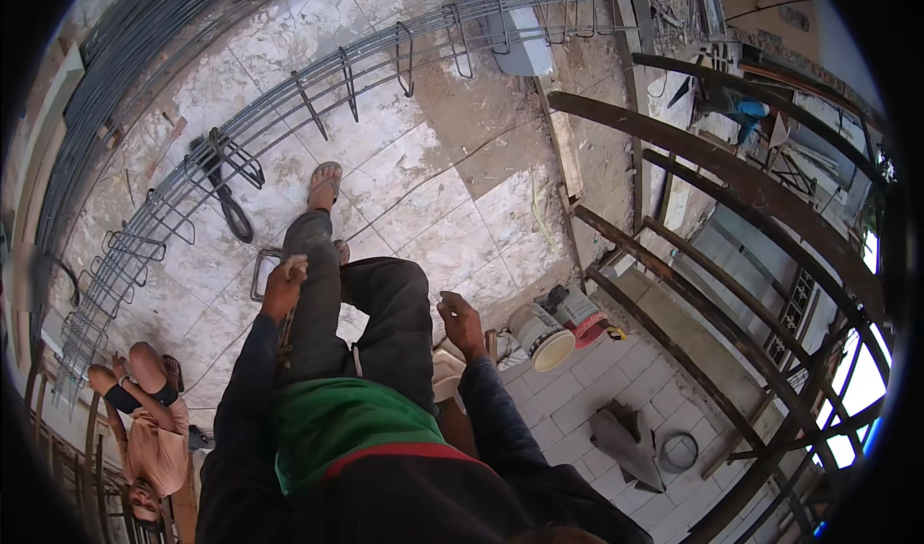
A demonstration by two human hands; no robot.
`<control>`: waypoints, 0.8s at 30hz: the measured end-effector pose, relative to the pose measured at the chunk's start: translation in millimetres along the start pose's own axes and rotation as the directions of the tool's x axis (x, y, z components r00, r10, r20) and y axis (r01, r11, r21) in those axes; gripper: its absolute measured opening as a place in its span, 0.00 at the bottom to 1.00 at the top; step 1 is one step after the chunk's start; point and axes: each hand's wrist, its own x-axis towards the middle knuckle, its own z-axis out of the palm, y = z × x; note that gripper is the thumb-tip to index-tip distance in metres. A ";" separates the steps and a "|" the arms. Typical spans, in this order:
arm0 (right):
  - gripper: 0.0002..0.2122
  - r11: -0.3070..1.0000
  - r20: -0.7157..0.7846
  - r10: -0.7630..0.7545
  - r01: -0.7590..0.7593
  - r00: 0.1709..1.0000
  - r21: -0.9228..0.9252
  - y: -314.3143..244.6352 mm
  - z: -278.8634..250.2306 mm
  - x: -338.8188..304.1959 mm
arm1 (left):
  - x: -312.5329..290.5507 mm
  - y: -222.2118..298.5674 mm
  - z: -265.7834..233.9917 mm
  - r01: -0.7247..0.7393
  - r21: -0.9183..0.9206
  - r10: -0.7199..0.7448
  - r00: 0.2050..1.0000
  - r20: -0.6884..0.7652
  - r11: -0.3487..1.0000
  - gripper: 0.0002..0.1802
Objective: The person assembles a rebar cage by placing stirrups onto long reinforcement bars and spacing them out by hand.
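Observation:
My left hand [284, 289] is closed beside my left leg; what it holds, if anything, is hidden. A square bent-steel stirrup [258, 275] shows right next to it, and whether the fingers touch it I cannot tell. My right hand [463, 324] hangs to the right of my right knee, fingers loosely curled and apart, with nothing visible in them. Ahead, a long reinforcing-steel cage [351, 55] with several stirrups stretches across the floor from lower left to upper right. A dark strap-like loop [227, 202] lies by the cage.
Bundled steel bars [144, 39] lie at the far left. A person [154, 419] crouches at lower left, near the cage's end. Buckets [542, 337] stand right of my right hand. Dark curved-looking beams [712, 150] fill the right side. A grey cloth-like heap [626, 440] lies on the tiles.

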 end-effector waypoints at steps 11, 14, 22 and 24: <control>0.13 0.830 0.281 -0.391 0.467 0.877 -0.304 -41.8 -152.0 260.0 | 79.0 106.7 143.9 -0.189 -0.744 -0.085 0.946 -0.314 0.641 0.24; 0.13 0.653 0.387 -0.563 0.680 0.731 -0.333 -59.1 -149.1 378.6 | 149.3 113.6 189.1 -0.256 -0.830 -0.172 0.907 -0.383 0.496 0.22; 0.22 0.162 0.434 -0.844 0.921 0.315 -0.353 -140.9 -58.1 606.0 | 334.9 45.5 238.3 -0.509 -0.797 -0.500 0.623 -0.602 0.325 0.36; 0.25 0.113 0.409 -0.871 0.922 0.272 -0.372 -155.6 -18.3 639.2 | 380.4 19.1 225.4 -0.564 -0.724 -0.550 0.484 -0.680 0.397 0.41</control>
